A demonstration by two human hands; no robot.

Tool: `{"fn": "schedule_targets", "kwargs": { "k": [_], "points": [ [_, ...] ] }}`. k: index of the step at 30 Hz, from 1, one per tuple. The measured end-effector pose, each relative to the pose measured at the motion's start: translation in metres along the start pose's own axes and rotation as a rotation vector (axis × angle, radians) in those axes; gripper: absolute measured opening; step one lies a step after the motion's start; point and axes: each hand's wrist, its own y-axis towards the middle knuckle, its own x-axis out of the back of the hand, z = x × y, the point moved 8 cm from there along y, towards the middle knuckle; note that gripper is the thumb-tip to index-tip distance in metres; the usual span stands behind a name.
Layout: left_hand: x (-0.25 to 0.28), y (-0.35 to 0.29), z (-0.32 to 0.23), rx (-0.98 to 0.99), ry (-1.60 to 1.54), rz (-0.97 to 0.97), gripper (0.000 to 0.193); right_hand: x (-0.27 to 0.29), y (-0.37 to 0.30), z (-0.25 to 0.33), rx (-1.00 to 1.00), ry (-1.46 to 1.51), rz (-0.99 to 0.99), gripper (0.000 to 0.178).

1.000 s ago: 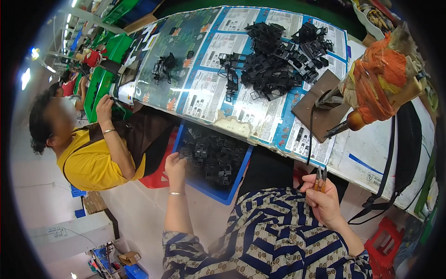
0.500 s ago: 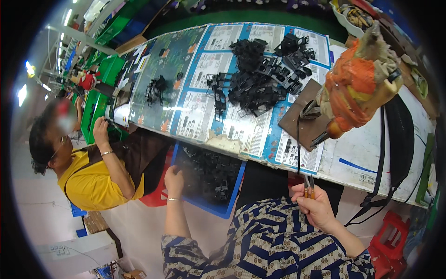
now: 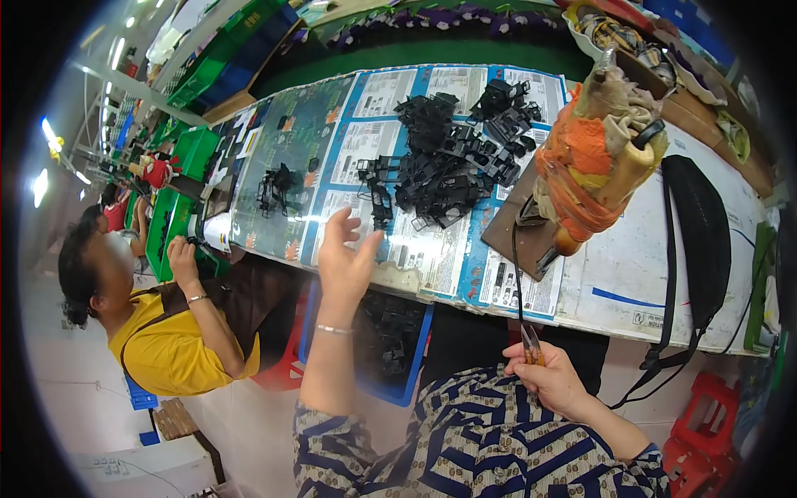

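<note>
My left hand (image 3: 344,259) is raised over the near edge of the table, fingers apart and nothing in it. Just beyond it lies a heap of black plastic frame parts (image 3: 440,178), a few of them at the heap's left side close to my fingertips. My right hand (image 3: 552,378) is closed round a small pair of nippers (image 3: 531,344) with orange handles, held low in front of my lap, jaws pointing up. A blue crate (image 3: 407,386) with more black parts sits below the table edge, partly hidden by my left forearm.
Right of the heap, a tool wrapped in orange and beige cloth (image 3: 585,166) stands over a brown board (image 3: 506,241). A black bag with straps (image 3: 701,241) lies farther right. A smaller cluster of black parts (image 3: 276,189) lies left. A co-worker in yellow (image 3: 178,344) sits at left.
My left hand has risen from over the blue crate to the table edge, its fingers now spread. My right hand still holds the nippers. The view has shifted slightly.
</note>
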Motion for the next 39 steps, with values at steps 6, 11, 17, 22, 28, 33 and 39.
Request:
{"fn": "schedule_targets", "kwargs": {
  "k": [6, 11, 17, 22, 28, 33, 39],
  "points": [
    [-0.016, 0.023, 0.02, 0.16, 0.026, 0.03, 0.041, 0.008, -0.004, -0.001, 0.018, 0.044, -0.014, 0.023],
    [-0.009, 0.0, 0.024, 0.393, -0.419, 0.019, 0.021, 0.009, -0.003, -0.004, 0.014, 0.045, 0.007, 0.023],
    [-0.008, -0.067, -0.016, 0.389, -0.761, 0.11, 0.018, 0.007, -0.003, 0.001, 0.009, -0.011, -0.023, 0.021],
    [-0.042, -0.139, -0.049, 0.468, -1.057, 0.418, 0.022, 0.001, 0.001, 0.011, 0.085, 0.057, -0.035, 0.021],
    [-0.078, -0.181, -0.062, 0.575, -1.025, 0.664, 0.022, 0.005, 0.0, 0.015, 0.174, 0.101, -0.097, 0.021],
    [-0.085, -0.194, -0.073, 0.631, -0.981, 0.752, 0.021, 0.01, 0.0, 0.002, 0.177, 0.296, -0.025, 0.017],
    [-0.089, -0.204, -0.077, 0.618, -0.943, 0.826, 0.02, 0.01, -0.002, -0.007, 0.09, 0.394, 0.076, 0.008]
  ]
}}
